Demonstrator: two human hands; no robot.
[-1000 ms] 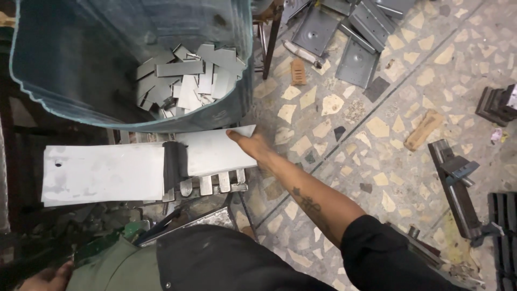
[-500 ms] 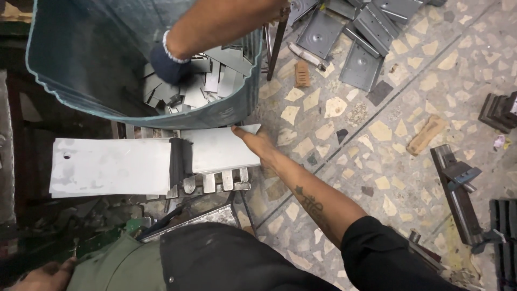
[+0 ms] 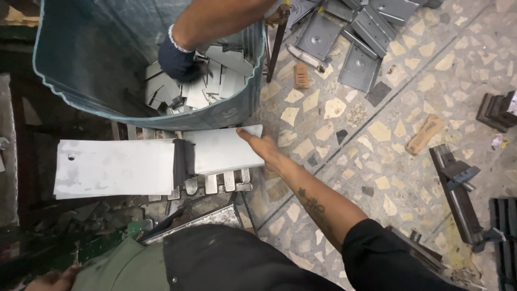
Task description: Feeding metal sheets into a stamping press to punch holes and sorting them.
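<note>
My right hand [image 3: 264, 146] grips the right edge of a pale metal sheet [image 3: 221, 148], thumb on top. The sheet lies flat on a slotted machine bed [image 3: 215, 183] and runs under a dark clamp bar [image 3: 183, 156]. A wider scuffed sheet [image 3: 113, 167] sticks out to the left of the bar. Only part of my left hand [image 3: 54, 279] shows at the bottom left corner, and its fingers are hidden. Behind the machine a blue bin [image 3: 134, 116] holds several cut metal pieces [image 3: 215, 81]. A co-worker's dark-gloved hand [image 3: 177, 59] reaches down among them.
Grey pressed metal plates [image 3: 358, 64] lie on the terrazzo floor at the top right. Black metal tool parts [image 3: 458, 188] lie at the right, and a dark block [image 3: 498, 110] sits near the right edge. A small wooden piece [image 3: 425, 133] rests on the floor.
A co-worker's gloved arm has come in from the top and reached deeper into the bin. My right hand stays on the sheet's edge.
</note>
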